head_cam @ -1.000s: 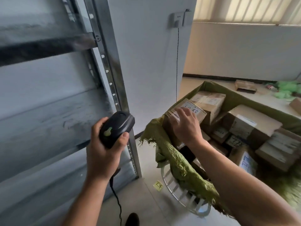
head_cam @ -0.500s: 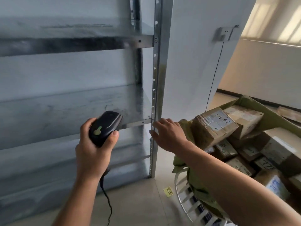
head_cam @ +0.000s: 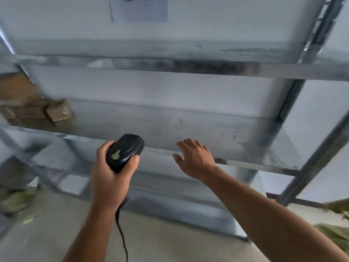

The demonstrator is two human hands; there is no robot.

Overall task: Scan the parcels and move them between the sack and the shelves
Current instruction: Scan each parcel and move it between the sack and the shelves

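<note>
My left hand (head_cam: 107, 178) grips a black corded barcode scanner (head_cam: 124, 152) with a green trigger, held up in front of the metal shelves (head_cam: 188, 67). My right hand (head_cam: 194, 159) is empty, its fingers spread and relaxed, reaching over the front edge of the middle shelf (head_cam: 207, 133). Brown cardboard parcels (head_cam: 37, 108) sit blurred at the left end of that shelf. Only a green edge of the sack (head_cam: 338, 233) shows at the far right; the parcels inside it are out of view.
A paper sheet (head_cam: 139, 8) hangs on the wall behind the top shelf. A diagonal shelf upright (head_cam: 309, 40) runs down the right side. Greenish material (head_cam: 17, 199) lies on the floor at lower left. The scanner's cable (head_cam: 122, 241) hangs down to the concrete floor.
My view swung left from the sack to the shelves. My right hand let go of the boxed parcel in the sack and now hovers empty at the middle shelf. The scanner stays in my left hand.
</note>
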